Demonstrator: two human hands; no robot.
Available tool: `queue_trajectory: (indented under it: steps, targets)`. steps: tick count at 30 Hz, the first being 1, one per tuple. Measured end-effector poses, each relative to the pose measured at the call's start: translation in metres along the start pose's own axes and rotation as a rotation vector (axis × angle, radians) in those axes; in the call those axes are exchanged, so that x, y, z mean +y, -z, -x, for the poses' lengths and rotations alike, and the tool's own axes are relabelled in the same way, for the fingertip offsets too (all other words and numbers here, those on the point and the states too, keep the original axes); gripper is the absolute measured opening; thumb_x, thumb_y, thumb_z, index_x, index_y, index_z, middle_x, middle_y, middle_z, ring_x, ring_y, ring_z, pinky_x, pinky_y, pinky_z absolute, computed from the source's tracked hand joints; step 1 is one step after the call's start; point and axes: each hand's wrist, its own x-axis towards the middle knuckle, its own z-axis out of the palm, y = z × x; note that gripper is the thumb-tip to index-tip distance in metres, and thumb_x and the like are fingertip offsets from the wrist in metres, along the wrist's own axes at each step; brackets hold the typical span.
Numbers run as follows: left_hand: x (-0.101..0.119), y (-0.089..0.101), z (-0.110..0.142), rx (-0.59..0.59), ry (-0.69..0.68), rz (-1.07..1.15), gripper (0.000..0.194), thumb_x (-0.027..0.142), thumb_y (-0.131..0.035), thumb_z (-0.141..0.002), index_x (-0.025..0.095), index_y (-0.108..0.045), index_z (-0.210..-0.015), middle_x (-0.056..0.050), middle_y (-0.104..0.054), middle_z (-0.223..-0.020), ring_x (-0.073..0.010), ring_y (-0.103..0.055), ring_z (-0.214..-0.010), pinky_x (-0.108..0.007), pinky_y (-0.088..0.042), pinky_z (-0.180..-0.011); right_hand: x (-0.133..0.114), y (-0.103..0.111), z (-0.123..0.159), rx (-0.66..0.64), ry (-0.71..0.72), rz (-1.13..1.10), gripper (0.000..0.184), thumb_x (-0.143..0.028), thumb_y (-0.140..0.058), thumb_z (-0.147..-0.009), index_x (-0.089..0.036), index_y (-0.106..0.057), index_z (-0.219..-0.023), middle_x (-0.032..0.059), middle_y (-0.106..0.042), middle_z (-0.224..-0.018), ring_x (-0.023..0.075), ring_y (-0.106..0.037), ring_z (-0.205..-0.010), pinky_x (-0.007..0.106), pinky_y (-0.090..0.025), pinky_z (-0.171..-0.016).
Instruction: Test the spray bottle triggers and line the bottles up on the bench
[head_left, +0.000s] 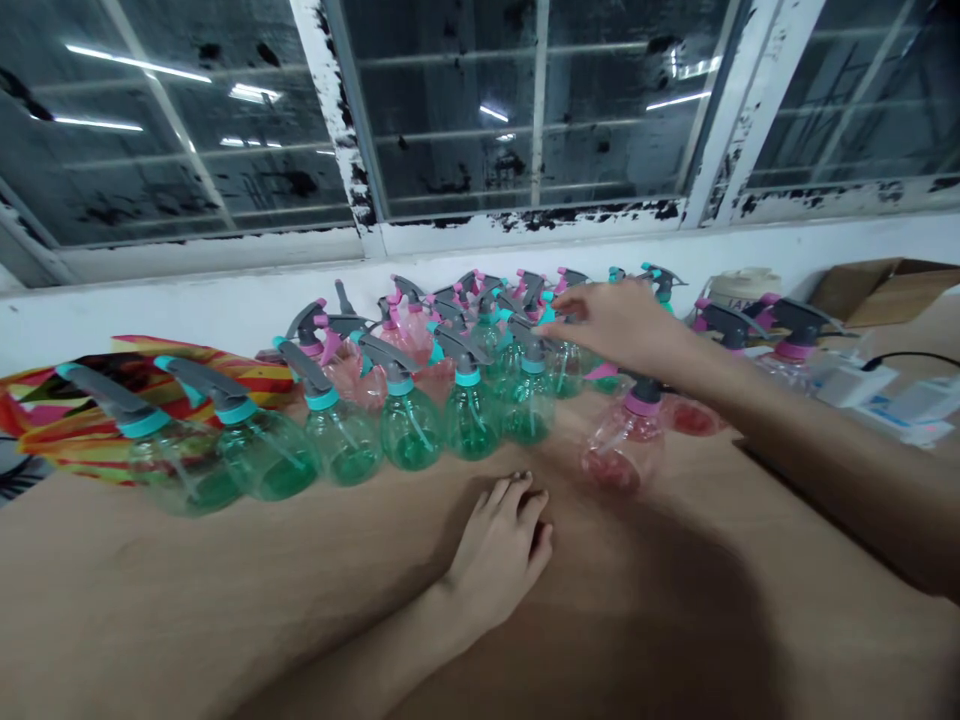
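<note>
My right hand reaches over the back rows, its fingers curled round the head of a green spray bottle. The teal nozzle pokes out by the fingertips; the rest of that head is hidden. On the table, my left hand lies palm down and holds nothing, its fingers loosely apart. Just beyond it stands a front row of clear green spray bottles with grey triggers and teal collars, one of them a green bottle. A pink spray bottle with a pink collar stands below my right forearm.
Several pink bottles crowd behind the green row. A colourful cloth bag lies at left. At right are white plug-like devices with a black cable, and an open cardboard box. A barred window rises behind the wooden table.
</note>
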Motion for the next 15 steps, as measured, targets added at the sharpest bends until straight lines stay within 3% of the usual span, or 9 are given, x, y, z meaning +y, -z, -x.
queue_trajectory:
  steps: [4, 7, 8, 11, 13, 15]
  targets:
    - [0.000, 0.001, -0.001, -0.007, -0.001, 0.002, 0.029, 0.017, -0.055, -0.089, 0.012, -0.057, -0.118, -0.014, -0.057, -0.126, -0.0282, -0.050, -0.119, -0.045, -0.044, -0.098, 0.020, 0.030, 0.056, 0.245, 0.025, -0.077, 0.034, -0.045, -0.059, -0.085, -0.018, -0.069, -0.102, 0.0098, -0.072, -0.098, 0.0250, -0.066, -0.091, 0.040, -0.045, -0.085]
    - [-0.001, 0.000, 0.000, 0.024, -0.012, 0.005, 0.027, 0.019, -0.052, -0.091, 0.014, -0.056, -0.117, -0.013, -0.057, -0.126, -0.0278, -0.051, -0.119, -0.045, -0.045, -0.097, 0.041, 0.033, 0.102, 0.445, -0.147, -0.181, 0.037, -0.047, -0.062, -0.082, -0.022, -0.063, -0.109, 0.0097, -0.069, -0.106, 0.0253, -0.065, -0.095, 0.038, -0.048, -0.080]
    - [-0.001, 0.000, 0.000, 0.032, -0.016, 0.005, 0.027, 0.019, -0.051, -0.091, 0.014, -0.056, -0.117, -0.013, -0.057, -0.126, -0.0277, -0.051, -0.119, -0.045, -0.045, -0.096, 0.049, 0.029, 0.114, 0.455, -0.224, -0.211, 0.043, -0.050, -0.065, -0.078, -0.022, -0.061, -0.111, 0.0101, -0.068, -0.109, 0.0271, -0.064, -0.098, 0.038, -0.049, -0.079]
    - [-0.002, -0.001, 0.000, 0.031, -0.024, 0.003, 0.028, 0.018, -0.052, -0.090, 0.014, -0.056, -0.117, -0.014, -0.056, -0.127, -0.0278, -0.051, -0.119, -0.045, -0.045, -0.096, 0.069, 0.003, 0.133, 0.319, -0.345, -0.440, 0.047, -0.052, -0.066, -0.076, -0.022, -0.055, -0.110, 0.0130, -0.066, -0.107, 0.0266, -0.066, -0.090, 0.037, -0.054, -0.070]
    - [-0.003, -0.001, -0.001, 0.036, -0.029, -0.001, 0.027, 0.018, -0.051, -0.090, 0.014, -0.056, -0.117, -0.013, -0.057, -0.126, -0.0278, -0.051, -0.119, -0.045, -0.044, -0.096, 0.076, -0.017, 0.134, 0.180, -0.290, -0.546, 0.042, -0.050, -0.062, -0.079, -0.023, -0.053, -0.109, 0.0143, -0.065, -0.111, 0.0251, -0.066, -0.089, 0.036, -0.055, -0.074]
    - [-0.003, -0.002, -0.001, 0.048, -0.033, -0.004, 0.026, 0.019, -0.050, -0.091, 0.015, -0.056, -0.116, -0.013, -0.057, -0.126, -0.0275, -0.052, -0.118, -0.045, -0.045, -0.096, 0.075, -0.035, 0.130, 0.050, -0.223, -0.502, 0.038, -0.045, -0.059, -0.084, -0.025, -0.051, -0.115, 0.0126, -0.067, -0.109, 0.0236, -0.068, -0.089, 0.032, -0.056, -0.073]
